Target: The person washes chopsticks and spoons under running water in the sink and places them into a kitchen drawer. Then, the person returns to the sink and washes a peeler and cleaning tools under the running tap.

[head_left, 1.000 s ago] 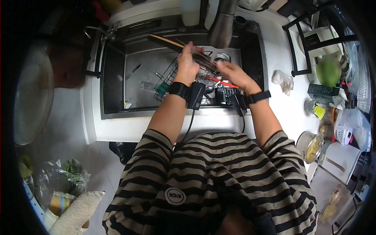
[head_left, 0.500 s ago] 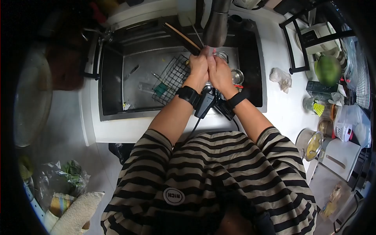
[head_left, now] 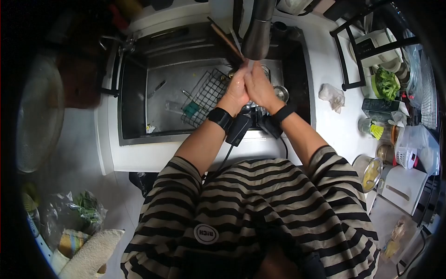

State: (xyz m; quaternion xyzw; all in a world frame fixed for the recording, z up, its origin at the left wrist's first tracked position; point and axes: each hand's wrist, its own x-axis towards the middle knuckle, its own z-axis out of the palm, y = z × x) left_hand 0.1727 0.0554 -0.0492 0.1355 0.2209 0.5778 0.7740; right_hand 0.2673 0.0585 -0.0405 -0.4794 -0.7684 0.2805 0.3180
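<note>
1. Clasping long sticks between left hand and right hand, above the sink, right of its middle.
2. Closed in grip, both left and right, around the lower ends of the long sticks; cannot tell exact finger placement, hidden behind the backs of the hands.
3. Tilting the long sticks up and leftward, with upper ends out by the sink's far rim.
4. Held just below a faucet, overhanging the sink from its far side.
5. Wearing a black watch on the left wrist and a black band on the right, with a dark box near the left wrist, over the sink's near rim.
6. Seen inside the sink: a wire rack around its middle, with a green piece at the rack's near left side; a slim utensil towards the sink's left wall; a white scrap in its near left corner.
7. Seen towards the sink's right wall, just beside the right hand: a round metal strainer.
8. Set right of the sink on the table: a crumpled cloth near the rim, leafy greens farther off.
9. Placed well left of the sink, on the near side: a clear bag with green leaves inside.
</note>
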